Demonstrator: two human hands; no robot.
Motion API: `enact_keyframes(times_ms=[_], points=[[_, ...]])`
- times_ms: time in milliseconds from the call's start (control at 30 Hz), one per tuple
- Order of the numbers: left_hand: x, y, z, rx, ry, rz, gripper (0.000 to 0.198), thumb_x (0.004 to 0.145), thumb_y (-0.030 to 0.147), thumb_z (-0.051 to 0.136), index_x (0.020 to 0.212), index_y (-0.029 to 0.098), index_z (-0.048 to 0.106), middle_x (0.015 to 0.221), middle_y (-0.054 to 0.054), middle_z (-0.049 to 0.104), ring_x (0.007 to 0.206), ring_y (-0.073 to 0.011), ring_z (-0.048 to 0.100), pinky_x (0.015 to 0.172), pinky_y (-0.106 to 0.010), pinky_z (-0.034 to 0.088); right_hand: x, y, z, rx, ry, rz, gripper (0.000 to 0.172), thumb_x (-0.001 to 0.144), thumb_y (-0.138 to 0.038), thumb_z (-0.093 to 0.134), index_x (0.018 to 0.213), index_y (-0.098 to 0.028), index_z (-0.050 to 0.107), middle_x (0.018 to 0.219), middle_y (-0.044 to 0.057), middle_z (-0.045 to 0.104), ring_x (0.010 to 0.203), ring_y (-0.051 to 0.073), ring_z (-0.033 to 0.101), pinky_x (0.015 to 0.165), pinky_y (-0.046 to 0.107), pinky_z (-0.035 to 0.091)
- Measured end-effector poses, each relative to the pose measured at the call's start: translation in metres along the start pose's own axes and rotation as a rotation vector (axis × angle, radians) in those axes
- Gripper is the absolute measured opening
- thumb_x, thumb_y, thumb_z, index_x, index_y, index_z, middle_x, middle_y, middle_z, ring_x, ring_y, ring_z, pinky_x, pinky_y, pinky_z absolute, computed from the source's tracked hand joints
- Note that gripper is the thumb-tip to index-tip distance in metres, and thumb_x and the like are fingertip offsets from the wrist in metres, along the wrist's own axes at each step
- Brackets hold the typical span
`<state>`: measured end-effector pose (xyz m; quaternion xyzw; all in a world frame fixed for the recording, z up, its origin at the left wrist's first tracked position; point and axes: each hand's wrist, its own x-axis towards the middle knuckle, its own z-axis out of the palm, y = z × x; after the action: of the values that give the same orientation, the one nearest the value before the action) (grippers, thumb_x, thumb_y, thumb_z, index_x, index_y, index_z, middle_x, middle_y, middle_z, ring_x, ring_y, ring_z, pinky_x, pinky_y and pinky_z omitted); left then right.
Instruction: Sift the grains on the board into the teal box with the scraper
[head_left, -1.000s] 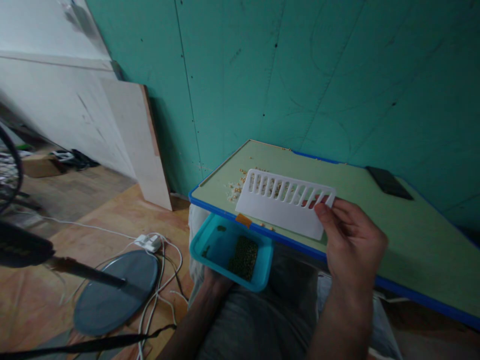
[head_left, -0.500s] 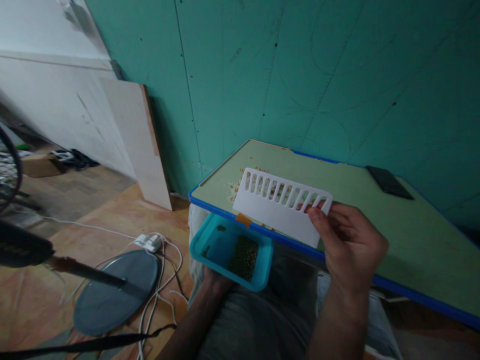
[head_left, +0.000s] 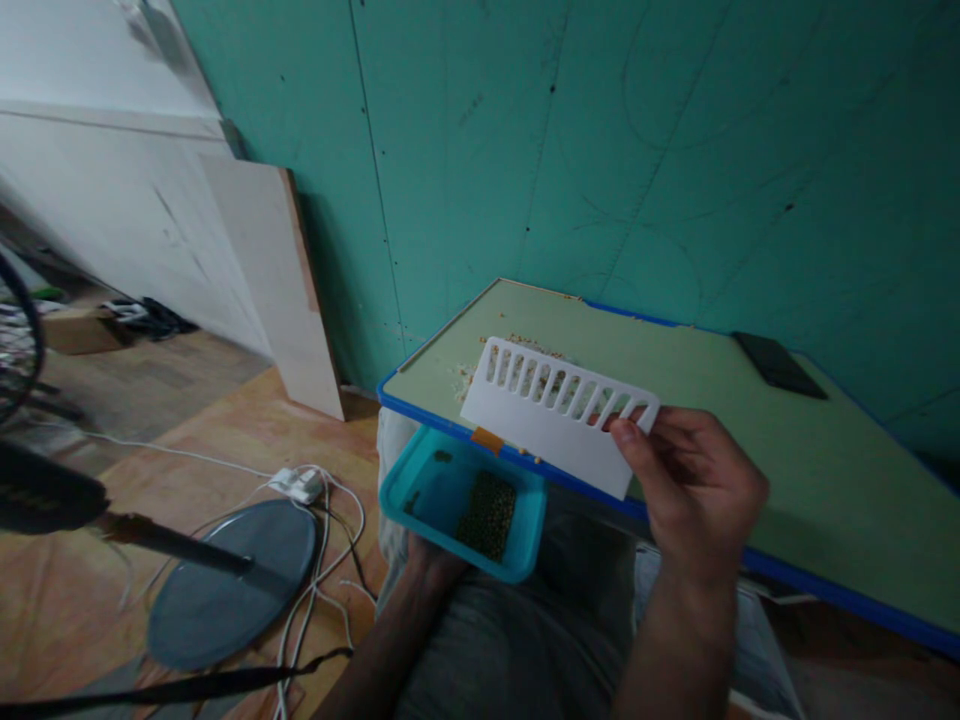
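Scraper shifted left toward the table's near edge.

My right hand (head_left: pixel 694 490) grips the white slotted scraper (head_left: pixel 559 415) by its right end; it has moved left over the grains (head_left: pixel 469 375), above the teal tray (head_left: pixel 465 505) that my left hand (head_left: pixel 431 565) holds from below, under the table (head_left: pixel 750 440) edge.

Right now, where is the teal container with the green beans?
In the head view the teal container sits lower centre-left, held from beneath by the left hand, just below the table's blue edge and the white slotted panel.
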<state>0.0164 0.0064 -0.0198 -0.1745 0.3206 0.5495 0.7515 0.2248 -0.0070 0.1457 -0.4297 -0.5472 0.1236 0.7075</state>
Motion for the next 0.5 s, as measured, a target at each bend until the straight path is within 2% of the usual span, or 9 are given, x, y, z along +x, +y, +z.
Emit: enact_keyframes(times_ms=[67,167,300,367,433,500], points=[[-0.0018,-0.0007,0.0011,-0.026,-0.009,-0.001,0.066,0.123,0.055,0.037,0.087,0.024,0.082,0.083,-0.012,0.085,0.139,-0.0275,0.078,0.131,-0.040,0.055,0.0001,-0.0010,0.0005,0.014,-0.004,-0.020,0.013,0.091,-0.025,0.096,0.097,-0.025,0.085,0.091,0.003,0.091,0.076,0.022,0.088,0.073,0.032,0.074],[-0.0036,-0.0008,0.0015,-0.041,-0.007,-0.011,0.066,0.124,0.046,0.032,0.078,0.026,0.075,0.075,-0.011,0.082,0.137,-0.0273,0.079,0.135,-0.044,0.051,-0.0005,-0.0026,0.0015,0.003,0.001,-0.034,0.012,0.092,-0.026,0.096,0.097,-0.025,0.085,0.092,0.004,0.091,0.077,0.023,0.088,0.074,0.033,0.074],[-0.0036,-0.0003,0.0000,-0.036,-0.015,-0.001,0.067,0.124,0.045,0.030,0.069,0.030,0.063,0.067,-0.010,0.074,0.129,-0.0266,0.080,0.135,-0.040,0.049,-0.0014,-0.0018,0.0025,-0.016,0.090,-0.016,0.017,0.091,-0.029,0.098,0.100,-0.024,0.085,0.093,0.005,0.091,0.078,0.024,0.088,0.072,0.036,0.072],[-0.0033,0.0005,-0.0003,-0.020,-0.010,0.013,0.069,0.124,0.045,0.026,0.062,0.032,0.055,0.058,-0.009,0.063,0.109,-0.0265,0.081,0.130,-0.035,0.052,-0.0006,0.0006,0.0031,-0.009,0.167,-0.032,0.019,0.089,-0.028,0.099,0.101,-0.024,0.084,0.093,0.005,0.091,0.078,0.024,0.087,0.072,0.035,0.071],[-0.0014,0.0025,-0.0021,-0.005,0.010,0.024,0.071,0.124,0.044,0.027,0.057,0.034,0.046,0.050,-0.005,0.052,0.081,-0.0243,0.074,0.126,-0.028,0.053,0.0012,0.0035,0.0038,-0.012,0.236,-0.052,0.020,0.089,-0.027,0.099,0.101,-0.023,0.084,0.094,0.005,0.091,0.078,0.023,0.086,0.073,0.035,0.069],[0.0033,0.0060,-0.0069,-0.001,0.027,0.044,0.069,0.123,0.040,0.035,0.055,0.033,0.047,0.053,-0.003,0.057,0.064,-0.0213,0.060,0.123,-0.024,0.053,0.0029,0.0061,0.0041,-0.006,0.290,-0.073,0.022,0.088,-0.026,0.099,0.103,-0.022,0.084,0.094,0.005,0.091,0.078,0.023,0.085,0.074,0.036,0.068]])
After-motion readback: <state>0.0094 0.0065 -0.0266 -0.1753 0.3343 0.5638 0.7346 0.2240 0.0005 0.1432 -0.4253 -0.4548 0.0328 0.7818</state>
